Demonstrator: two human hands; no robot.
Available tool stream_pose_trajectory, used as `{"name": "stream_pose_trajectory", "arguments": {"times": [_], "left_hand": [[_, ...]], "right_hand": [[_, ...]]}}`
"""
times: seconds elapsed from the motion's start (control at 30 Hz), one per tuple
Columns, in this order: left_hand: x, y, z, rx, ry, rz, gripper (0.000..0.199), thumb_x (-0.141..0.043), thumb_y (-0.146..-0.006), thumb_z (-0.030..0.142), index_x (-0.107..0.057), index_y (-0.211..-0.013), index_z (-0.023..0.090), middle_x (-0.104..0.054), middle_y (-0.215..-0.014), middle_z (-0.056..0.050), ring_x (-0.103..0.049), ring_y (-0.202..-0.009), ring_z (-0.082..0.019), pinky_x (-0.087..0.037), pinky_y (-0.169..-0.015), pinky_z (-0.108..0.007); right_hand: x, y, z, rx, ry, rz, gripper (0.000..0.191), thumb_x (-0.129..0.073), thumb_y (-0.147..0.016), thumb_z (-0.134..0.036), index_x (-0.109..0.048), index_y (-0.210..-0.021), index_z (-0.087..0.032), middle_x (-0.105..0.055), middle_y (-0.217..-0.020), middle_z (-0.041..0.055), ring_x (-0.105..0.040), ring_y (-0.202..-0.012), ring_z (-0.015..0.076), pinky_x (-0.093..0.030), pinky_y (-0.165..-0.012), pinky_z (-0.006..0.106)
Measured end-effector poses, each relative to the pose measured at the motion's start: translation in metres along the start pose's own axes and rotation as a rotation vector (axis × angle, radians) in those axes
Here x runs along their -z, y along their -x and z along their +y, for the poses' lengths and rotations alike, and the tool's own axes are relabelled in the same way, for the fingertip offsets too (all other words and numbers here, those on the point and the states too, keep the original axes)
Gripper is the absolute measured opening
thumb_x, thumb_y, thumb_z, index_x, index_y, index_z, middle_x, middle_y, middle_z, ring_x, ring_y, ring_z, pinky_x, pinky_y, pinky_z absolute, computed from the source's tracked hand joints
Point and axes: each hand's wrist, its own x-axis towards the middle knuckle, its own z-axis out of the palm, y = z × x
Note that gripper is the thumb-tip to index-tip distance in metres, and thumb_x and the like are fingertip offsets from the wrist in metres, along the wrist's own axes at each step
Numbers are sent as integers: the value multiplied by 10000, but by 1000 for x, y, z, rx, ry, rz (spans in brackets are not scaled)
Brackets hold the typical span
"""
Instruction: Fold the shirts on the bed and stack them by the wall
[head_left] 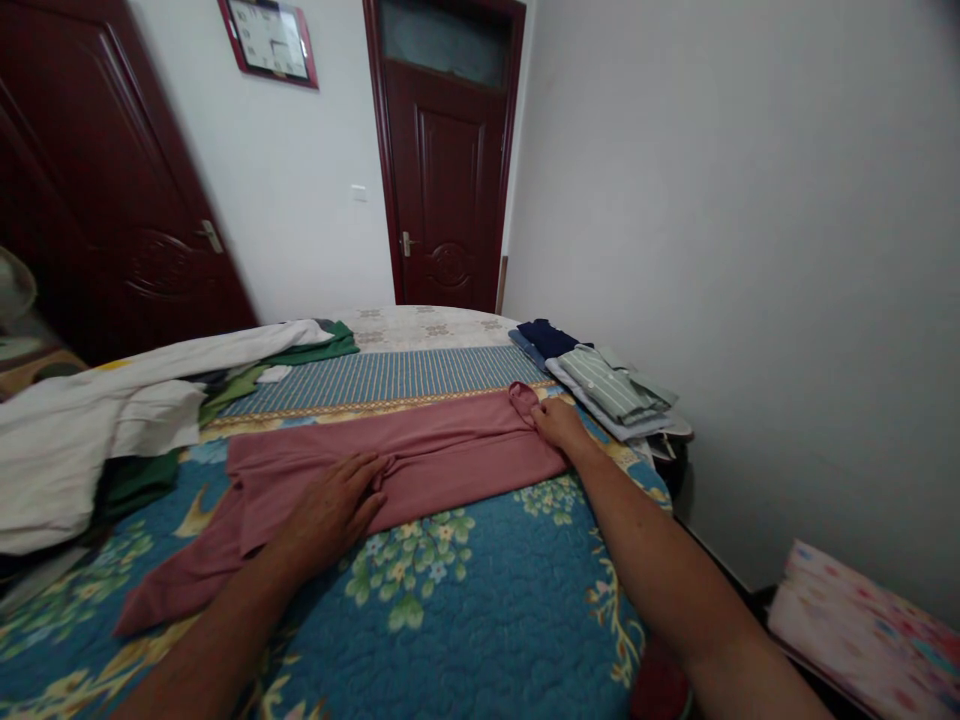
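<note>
A pink garment [450, 440] lies stretched out across the blue floral cover, partly folded lengthwise, with a sleeve-like part trailing toward the lower left. My left hand [337, 505] rests on its middle-left part, fingers spread and flat on the cloth. At the garment's right end, beside a rolled, collar-like edge, my right hand [555, 422] is closed on the fabric.
Loose white clothes [67, 450] and green ones [315, 345] are heaped at the left. Folded clothes [611, 385] are stacked at the table's right edge, near the wall. A pink floral box-like object [862, 630] stands lower right.
</note>
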Motion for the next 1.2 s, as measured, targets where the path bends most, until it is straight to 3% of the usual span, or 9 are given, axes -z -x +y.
{"name": "stream_pose_trajectory", "arguments": {"times": [0.3,0.5,0.7,0.97,1.2], "left_hand": [[3,1,3,7,6,-11,555,-462,-1023,476,-618,-1481,205,-598,-1555,-131,-529,-1450,-313,-389,-1246,-514],[5,1,4,12,5,-36,573,-445,-1024,489,-608,-1487,194,-590,-1561,-137,-522,-1452,-317,-385,-1245,-513],[4,1,4,14,-11,-48,566,-437,-1028,475,-608,-1487,191,-582,-1570,-134,-508,-1468,-315,-373,-1253,-513],[5,2,5,8,9,-30,545,-462,-1023,452,-618,-1474,190,-597,-1553,-137,-527,-1453,-311,-391,-1246,-513],[10,1,10,-3,45,-13,529,-493,-1015,445,-624,-1471,210,-610,-1540,-126,-539,-1439,-312,-394,-1245,-519]], "right_hand": [[-7,-14,2,-27,-6,20,378,-497,-1045,-352,-785,-1120,-118,-759,-1217,184,-677,-1139,246,-441,-944,285],[-6,-11,4,14,-53,54,406,-440,-1076,-348,-770,-1059,-113,-766,-1150,185,-685,-1054,232,-426,-889,271],[3,-4,22,46,-188,122,391,-407,-1082,-323,-738,-1022,-124,-761,-1090,151,-656,-979,207,-415,-854,270],[7,-4,33,96,-353,50,296,-556,-965,-365,-748,-907,-147,-769,-926,73,-665,-856,210,-458,-774,274],[12,-2,36,183,-555,123,345,-557,-888,-455,-737,-953,-168,-766,-971,68,-660,-918,234,-477,-853,315]]}}
